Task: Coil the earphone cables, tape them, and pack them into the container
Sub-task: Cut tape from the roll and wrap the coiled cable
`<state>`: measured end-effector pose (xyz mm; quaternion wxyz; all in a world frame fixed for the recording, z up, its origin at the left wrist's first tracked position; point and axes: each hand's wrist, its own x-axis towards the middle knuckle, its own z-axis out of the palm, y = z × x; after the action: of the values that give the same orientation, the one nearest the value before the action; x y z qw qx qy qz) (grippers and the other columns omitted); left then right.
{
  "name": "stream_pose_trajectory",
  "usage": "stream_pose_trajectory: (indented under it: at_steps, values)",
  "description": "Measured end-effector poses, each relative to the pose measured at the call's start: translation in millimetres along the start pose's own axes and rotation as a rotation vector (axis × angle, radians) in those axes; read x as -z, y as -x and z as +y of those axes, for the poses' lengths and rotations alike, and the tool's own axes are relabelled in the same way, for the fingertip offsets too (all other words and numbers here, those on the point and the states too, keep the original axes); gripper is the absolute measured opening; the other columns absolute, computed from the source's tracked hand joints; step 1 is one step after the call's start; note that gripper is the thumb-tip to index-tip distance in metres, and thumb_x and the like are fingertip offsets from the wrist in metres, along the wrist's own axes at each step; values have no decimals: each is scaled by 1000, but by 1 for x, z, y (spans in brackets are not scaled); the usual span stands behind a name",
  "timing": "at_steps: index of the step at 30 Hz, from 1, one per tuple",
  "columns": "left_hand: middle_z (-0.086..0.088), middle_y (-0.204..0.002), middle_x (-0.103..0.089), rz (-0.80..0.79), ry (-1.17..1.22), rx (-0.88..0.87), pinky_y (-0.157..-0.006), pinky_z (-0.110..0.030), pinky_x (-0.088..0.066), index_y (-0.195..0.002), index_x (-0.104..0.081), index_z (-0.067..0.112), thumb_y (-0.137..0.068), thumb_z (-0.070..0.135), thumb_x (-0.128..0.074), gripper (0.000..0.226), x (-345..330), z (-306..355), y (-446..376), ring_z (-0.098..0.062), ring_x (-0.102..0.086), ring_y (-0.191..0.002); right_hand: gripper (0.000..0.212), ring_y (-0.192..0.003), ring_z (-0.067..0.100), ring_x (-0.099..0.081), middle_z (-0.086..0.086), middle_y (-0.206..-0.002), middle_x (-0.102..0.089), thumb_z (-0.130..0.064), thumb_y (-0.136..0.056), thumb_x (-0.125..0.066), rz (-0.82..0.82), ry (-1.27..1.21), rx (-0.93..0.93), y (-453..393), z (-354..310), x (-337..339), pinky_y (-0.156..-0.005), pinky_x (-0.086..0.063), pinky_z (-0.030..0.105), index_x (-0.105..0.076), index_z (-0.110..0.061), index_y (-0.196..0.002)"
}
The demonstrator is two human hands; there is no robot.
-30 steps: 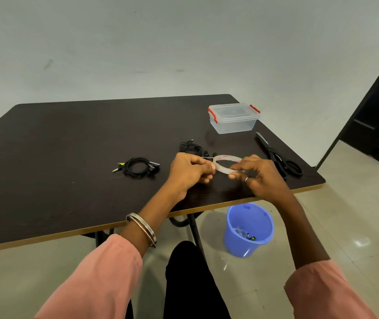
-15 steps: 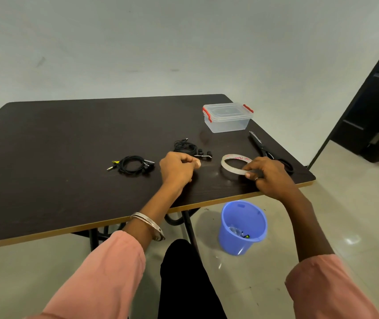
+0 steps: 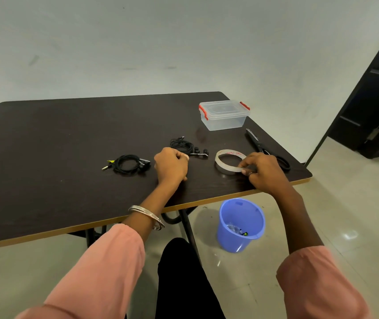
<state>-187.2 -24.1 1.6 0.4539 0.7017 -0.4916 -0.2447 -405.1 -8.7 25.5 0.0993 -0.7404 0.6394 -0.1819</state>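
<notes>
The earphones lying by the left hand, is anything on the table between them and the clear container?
Nothing visible. The earphones lie just beyond the left hand, and bare table runs from them to the clear container, whose lid is on. The scissors and tape roll sit off to the right.

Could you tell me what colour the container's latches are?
Red latches on the clear container, head view.

A dark wooden table (image 3: 68, 139) stands against a pale grey wall (image 3: 183, 42); glossy tiled floor (image 3: 345, 203), dark door (image 3: 377, 100) at right
</notes>
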Motion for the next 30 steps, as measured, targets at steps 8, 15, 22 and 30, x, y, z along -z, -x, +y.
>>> stream_pose_trajectory:
  at_steps: [8, 15, 22, 30]
  values:
    - [1, -70, -65, -34, 47, -87, -39, -22, -50, -79, -70, 16, -90, 16, -65, 12, 0, -4, 6, -11, -59, -44, 25, -110, 22, -58, 7, -118, -65, 1, -86, -64, -42, -77, 49, 4, 6, 8, -91, -39, 21, -71, -9, -108]
    - [-2, -72, -66, -34, 56, -135, -41, -22, -51, -83, -69, 15, -89, 15, -67, 6, 0, -6, 9, -11, -60, -48, 24, -100, 29, -61, 16, -109, -67, -8, -90, -61, 288, -80, -225, -1, 18, 19, -84, -44, 29, -66, -2, -113]
    - [0, -71, -66, -27, 52, -175, -45, -26, -54, -89, -72, 15, -89, 16, -67, 5, 0, -6, 11, -13, -60, -47, 38, -114, 39, -51, 23, -118, -59, -34, -94, -57, 119, 273, -417, -7, 16, 16, -93, -41, 44, -55, -2, -116]
    - [0, -72, -68, -15, 21, -198, -41, -18, -48, -85, -73, 15, -90, 17, -65, 9, 0, -6, 12, -12, -61, -45, 38, -113, 41, -52, 22, -123, -55, -16, -88, -65, 169, 179, -517, -12, 6, 20, -93, -44, 44, -52, -3, -122]
